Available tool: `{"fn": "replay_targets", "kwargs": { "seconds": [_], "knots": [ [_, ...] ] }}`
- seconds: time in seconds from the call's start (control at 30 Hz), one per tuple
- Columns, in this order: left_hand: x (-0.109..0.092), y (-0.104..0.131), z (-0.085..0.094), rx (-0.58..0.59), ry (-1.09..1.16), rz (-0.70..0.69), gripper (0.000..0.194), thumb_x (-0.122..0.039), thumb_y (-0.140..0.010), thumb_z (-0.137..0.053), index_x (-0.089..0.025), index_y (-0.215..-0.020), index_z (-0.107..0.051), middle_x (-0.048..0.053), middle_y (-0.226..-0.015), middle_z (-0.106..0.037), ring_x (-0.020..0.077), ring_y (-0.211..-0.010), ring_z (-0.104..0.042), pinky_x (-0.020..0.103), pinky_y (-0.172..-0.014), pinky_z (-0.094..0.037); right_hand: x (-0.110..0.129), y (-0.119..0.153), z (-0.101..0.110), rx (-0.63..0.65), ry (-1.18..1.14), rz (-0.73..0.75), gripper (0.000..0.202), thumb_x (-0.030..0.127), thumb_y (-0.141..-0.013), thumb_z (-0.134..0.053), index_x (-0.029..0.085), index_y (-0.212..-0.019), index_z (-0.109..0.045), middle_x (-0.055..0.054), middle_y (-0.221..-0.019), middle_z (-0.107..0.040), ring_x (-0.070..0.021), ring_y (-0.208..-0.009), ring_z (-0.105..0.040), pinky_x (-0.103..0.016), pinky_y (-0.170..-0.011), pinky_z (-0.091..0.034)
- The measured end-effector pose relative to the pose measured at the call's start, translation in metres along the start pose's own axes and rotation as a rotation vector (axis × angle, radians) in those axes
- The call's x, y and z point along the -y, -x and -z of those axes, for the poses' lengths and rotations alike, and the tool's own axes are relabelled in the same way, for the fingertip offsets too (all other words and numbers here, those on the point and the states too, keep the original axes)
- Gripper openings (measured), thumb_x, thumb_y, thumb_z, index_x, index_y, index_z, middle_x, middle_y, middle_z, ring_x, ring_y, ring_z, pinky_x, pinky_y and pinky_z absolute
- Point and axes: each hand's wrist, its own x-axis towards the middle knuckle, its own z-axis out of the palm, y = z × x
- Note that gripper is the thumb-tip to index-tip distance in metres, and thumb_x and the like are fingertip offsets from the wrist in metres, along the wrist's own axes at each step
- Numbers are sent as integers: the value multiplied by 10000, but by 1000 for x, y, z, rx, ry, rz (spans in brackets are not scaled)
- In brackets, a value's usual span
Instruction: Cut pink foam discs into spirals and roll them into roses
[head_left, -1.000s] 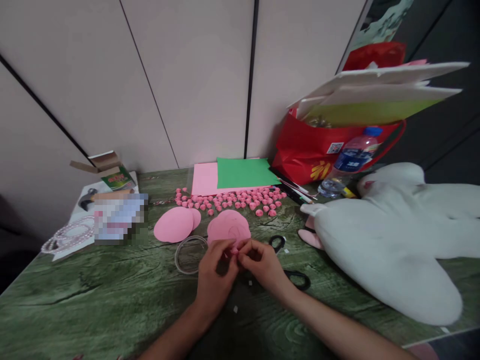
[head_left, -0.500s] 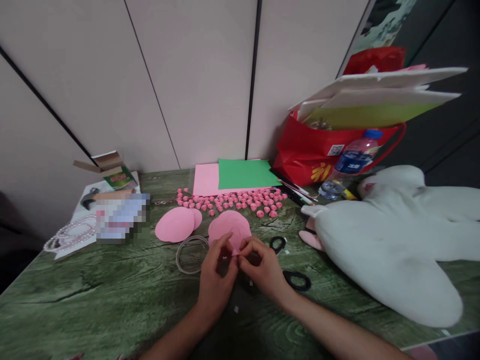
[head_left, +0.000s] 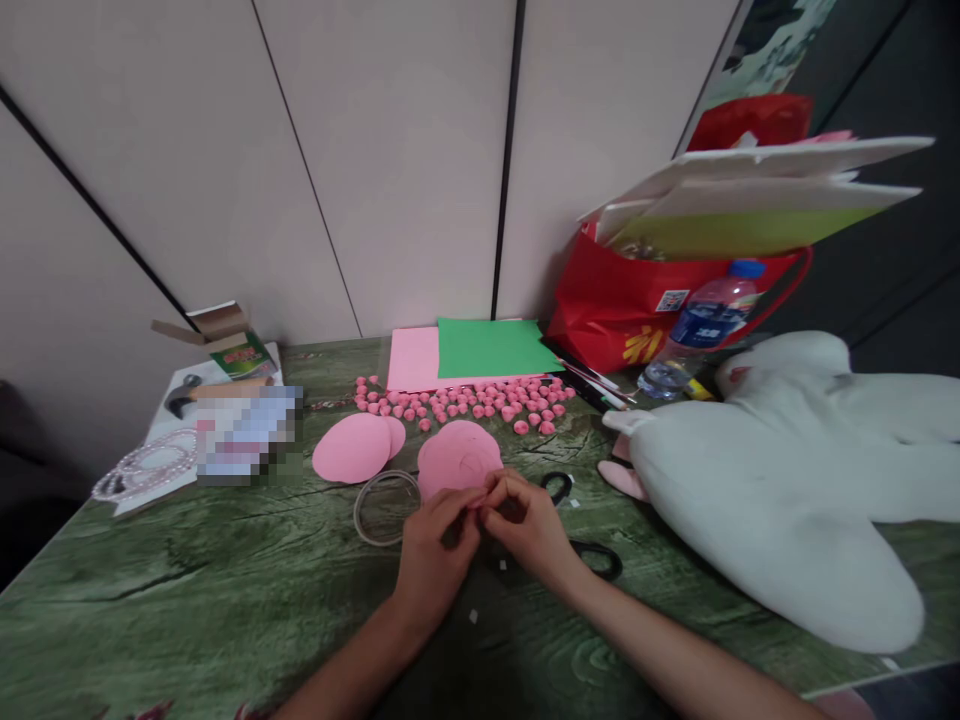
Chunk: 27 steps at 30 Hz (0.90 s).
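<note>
My left hand [head_left: 437, 560] and my right hand [head_left: 529, 525] meet above the table, fingertips pinched together on a small piece of pink paper [head_left: 478, 499]. The fingers cover most of that piece, so its shape is hard to make out. Just behind them lies a stack of pink paper circles [head_left: 454, 452], the top one marked with a curved line. A roll of tape [head_left: 358, 513] rests flat beside my left hand. Black-handled scissors [head_left: 600, 562] lie by my right hand, which hides part of them. Farther back spread many small rolled pink paper flowers [head_left: 480, 410].
Pink ovals [head_left: 351, 448] lie left of the stack. Green paper [head_left: 491, 348] sits at the back by pens [head_left: 600, 388]. On the right are a white plush toy [head_left: 765, 500], a water bottle [head_left: 701, 330] and a red bag [head_left: 600, 300]. Bead strings [head_left: 146, 468] are at left.
My left fingers have folded down and closed in on the pink paper, which now shows less. My right hand keeps its pinch in nearly the same place.
</note>
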Motion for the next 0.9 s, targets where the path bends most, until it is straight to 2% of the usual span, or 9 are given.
{"fn": "replay_targets", "kwargs": {
  "seconds": [0.3,0.37,0.43,0.5,0.6,0.67,0.73,0.83,0.9],
  "knots": [
    [0,-5,5,25,-74,-24,282,-82,-728,-510,-196,-927,-674,42,-779,-679,149,-685,-615,257,-634,-491,-5,-5,-3,44,43,-18,65,147,-659,-544,167,-601,-525,5,-669,-563,-130,-642,-526,-232,-604,-416],
    [2,-8,10,-5,-88,-21,251,-97,-730,-521,-192,-900,-680,39,-766,-677,146,-672,-611,255,-625,-489,-2,-6,-4,77,73,-27,51,186,-702,-546,160,-660,-558,5,-678,-574,-121,-614,-527,-226,-578,-418],
    [7,-14,18,-88,-95,17,217,-134,-739,-539,-195,-897,-674,31,-773,-677,143,-668,-604,255,-618,-487,2,-7,-4,135,132,-27,91,227,-745,-547,159,-783,-593,-2,-719,-600,-120,-615,-543,-222,-562,-425],
    [13,-20,28,-214,-58,111,220,-193,-766,-534,-190,-950,-656,11,-730,-663,128,-616,-590,256,-601,-492,7,-9,-6,235,264,46,138,212,-764,-552,171,-884,-606,-20,-793,-618,-127,-668,-565,-224,-585,-440],
    [22,-29,44,-379,23,195,259,-256,-797,-514,-172,-1014,-628,8,-721,-642,137,-627,-597,276,-614,-507,14,-11,-14,430,598,281,231,121,-767,-547,209,-970,-613,-48,-945,-597,-156,-827,-562,-256,-691,-452],
    [26,-33,51,-402,13,196,276,-271,-811,-499,-177,-1046,-611,16,-764,-641,140,-620,-588,292,-617,-507,17,-14,-23,529,822,417,294,100,-763,-552,232,-1022,-594,-61,-1045,-559,-192,-931,-524,-289,-724,-454],
    [28,-33,55,-399,-13,179,275,-266,-825,-478,-192,-1058,-604,21,-781,-637,145,-620,-585,302,-615,-502,19,-17,-34,593,984,497,267,121,-758,-571,214,-1007,-591,-80,-1099,-530,-232,-986,-482,-315,-702,-466],
    [30,-32,55,-370,-64,147,261,-250,-821,-482,-191,-1040,-611,31,-787,-636,153,-636,-593,299,-619,-494,21,-24,-44,648,1085,544,127,173,-777,-565,173,-899,-602,-108,-1098,-513,-248,-995,-456,-337,-704,-471],
    [32,-31,53,-342,-130,122,251,-238,-814,-485,-175,-1019,-617,45,-828,-640,147,-638,-600,284,-612,-491,22,-28,-42,654,1075,538,113,180,-796,-537,162,-897,-587,-117,-1091,-503,-239,-993,-456,-341,-719,-468]
  ]
}}
